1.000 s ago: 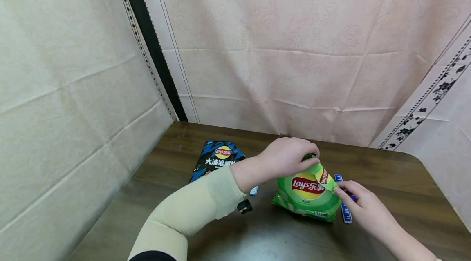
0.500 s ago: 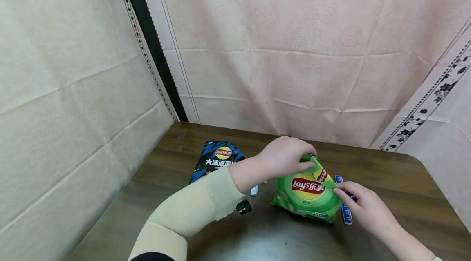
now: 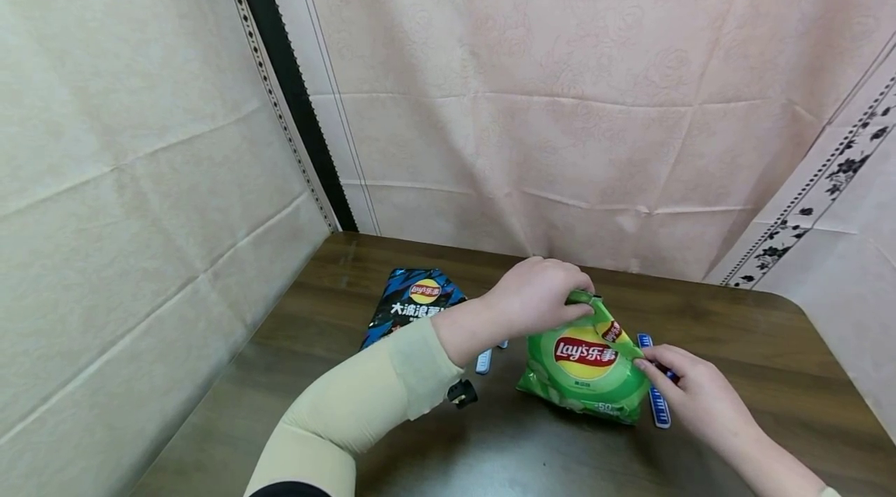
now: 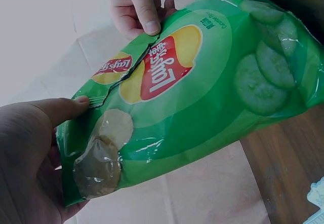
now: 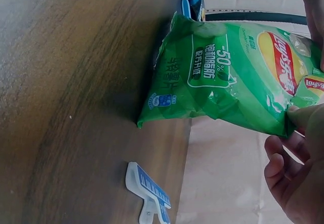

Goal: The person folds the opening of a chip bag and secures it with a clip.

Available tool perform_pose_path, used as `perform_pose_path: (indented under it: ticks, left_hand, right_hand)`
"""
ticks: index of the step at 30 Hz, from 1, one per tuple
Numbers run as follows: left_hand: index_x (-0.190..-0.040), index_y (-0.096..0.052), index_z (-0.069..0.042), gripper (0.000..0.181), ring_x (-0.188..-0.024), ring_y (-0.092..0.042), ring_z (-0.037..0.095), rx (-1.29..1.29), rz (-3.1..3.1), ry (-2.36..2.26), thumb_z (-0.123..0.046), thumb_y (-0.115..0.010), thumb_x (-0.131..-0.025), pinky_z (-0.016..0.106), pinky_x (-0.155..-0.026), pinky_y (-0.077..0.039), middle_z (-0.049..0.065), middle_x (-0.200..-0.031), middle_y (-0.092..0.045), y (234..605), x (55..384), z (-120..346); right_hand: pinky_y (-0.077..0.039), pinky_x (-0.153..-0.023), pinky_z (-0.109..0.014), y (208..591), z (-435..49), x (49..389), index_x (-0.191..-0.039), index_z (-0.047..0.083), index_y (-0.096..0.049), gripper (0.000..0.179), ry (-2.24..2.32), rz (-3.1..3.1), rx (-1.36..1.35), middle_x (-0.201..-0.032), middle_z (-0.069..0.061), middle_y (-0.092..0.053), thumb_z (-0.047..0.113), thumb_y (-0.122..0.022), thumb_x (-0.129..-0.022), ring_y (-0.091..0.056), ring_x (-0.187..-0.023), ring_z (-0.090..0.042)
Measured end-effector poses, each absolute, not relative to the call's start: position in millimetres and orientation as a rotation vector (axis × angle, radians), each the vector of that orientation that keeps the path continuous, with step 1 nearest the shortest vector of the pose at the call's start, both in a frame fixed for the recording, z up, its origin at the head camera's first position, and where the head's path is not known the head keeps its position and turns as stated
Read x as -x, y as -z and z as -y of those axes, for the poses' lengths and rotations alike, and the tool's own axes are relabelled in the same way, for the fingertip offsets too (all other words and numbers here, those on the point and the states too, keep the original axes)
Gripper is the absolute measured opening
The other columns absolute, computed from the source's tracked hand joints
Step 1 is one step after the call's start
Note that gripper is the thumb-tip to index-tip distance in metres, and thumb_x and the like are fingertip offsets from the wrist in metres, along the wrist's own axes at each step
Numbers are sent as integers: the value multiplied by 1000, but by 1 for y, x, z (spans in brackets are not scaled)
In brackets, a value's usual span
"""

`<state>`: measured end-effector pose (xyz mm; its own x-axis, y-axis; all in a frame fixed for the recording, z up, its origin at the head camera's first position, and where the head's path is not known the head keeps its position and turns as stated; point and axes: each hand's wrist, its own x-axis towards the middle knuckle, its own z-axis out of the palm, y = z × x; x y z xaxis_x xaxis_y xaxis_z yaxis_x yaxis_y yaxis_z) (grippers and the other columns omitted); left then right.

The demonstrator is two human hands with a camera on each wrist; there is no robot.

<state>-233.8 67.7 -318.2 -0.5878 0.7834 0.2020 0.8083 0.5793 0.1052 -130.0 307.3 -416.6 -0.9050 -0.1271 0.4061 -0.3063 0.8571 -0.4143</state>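
Note:
A green Lay's chip bag stands on the table with its top edge folded down over the front. My left hand grips the top left corner, its thumb on the folded edge in the left wrist view. At the other end of the fold, my right hand pinches the bag between thumb and fingers. Both hands show on the bag in the left wrist view. Beside the bag, partly behind my right hand, lies a blue and white bag clip.
A black and blue Lay's bag lies to the left, partly hidden by my left forearm. Another blue and white clip peeks out beside that wrist. Cloth curtains rise behind the wooden table.
My left hand has shifted slightly left, drawing the bag's folded top along with it. My right hand keeps its hold in nearly the same place.

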Motion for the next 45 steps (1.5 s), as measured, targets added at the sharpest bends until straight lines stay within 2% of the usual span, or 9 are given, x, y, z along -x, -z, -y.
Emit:
perform_pose_path:
  ticks: [7, 20, 25, 31, 34, 39, 45]
  left_hand:
    - [-116, -73, -29, 28, -100, -58, 2, 1354, 2627, 294, -44, -66, -94, 23, -93, -44, -16, -108, -68, 319, 235, -65]
    - [-116, -73, -28, 27, -102, -59, 3, 1354, 2611, 311, -43, -65, -95, 24, -93, -44, -15, -110, -68, 319, 236, -62]
    - [-116, -74, -27, 27, -101, -59, 2, 1363, 2605, 305, -42, -66, -94, 23, -92, -44, -15, -110, -69, 319, 237, -61]
    - [-116, -73, -27, 27, -101, -58, 3, 1373, 2610, 290, -42, -66, -94, 22, -92, -45, -14, -110, -68, 318, 236, -61]
    - [-117, -73, -28, 27, -101, -58, 3, 1376, 2609, 273, -42, -66, -95, 22, -91, -45, -15, -111, -68, 319, 236, -61]
    - [-116, -73, -28, 26, -101, -59, 2, 1388, 2584, 260, -42, -65, -96, 22, -89, -45, -15, -110, -68, 320, 235, -60]
    - [-116, -73, -28, 26, -102, -59, 2, 1405, 2563, 272, -41, -65, -95, 23, -89, -45, -15, -110, -68, 321, 235, -59]
  right_hand:
    - [-53, -63, -30, 416, -306, 133, -99, 20, -74, 7, -683, 2665, -312, -94, 6, -69, 18, -71, -93, -58, -75, -2]
    - [-53, -64, -30, 412, -305, 138, -100, 18, -74, 7, -656, 2698, -306, -96, 4, -69, 20, -69, -94, -59, -76, -6]
    - [-53, -66, -30, 409, -307, 137, -106, 17, -73, 16, -700, 2747, -254, -101, 1, -70, 28, -67, -96, -58, -77, -9]
    - [-47, -60, -25, 408, -318, 135, -108, 15, -72, 16, -746, 2695, -209, -93, 4, -68, 25, -65, -98, -52, -71, -4]
    - [-46, -59, -25, 409, -324, 135, -110, 15, -71, 18, -760, 2716, -158, -95, 1, -69, 27, -62, -99, -52, -71, -3]
    - [-48, -60, -26, 412, -332, 135, -113, 13, -70, 26, -788, 2798, -80, -101, -5, -70, 32, -56, -102, -56, -75, -9]
    - [-48, -61, -28, 415, -336, 136, -113, 12, -70, 30, -791, 2841, -56, -101, -6, -70, 35, -54, -103, -58, -78, -14]
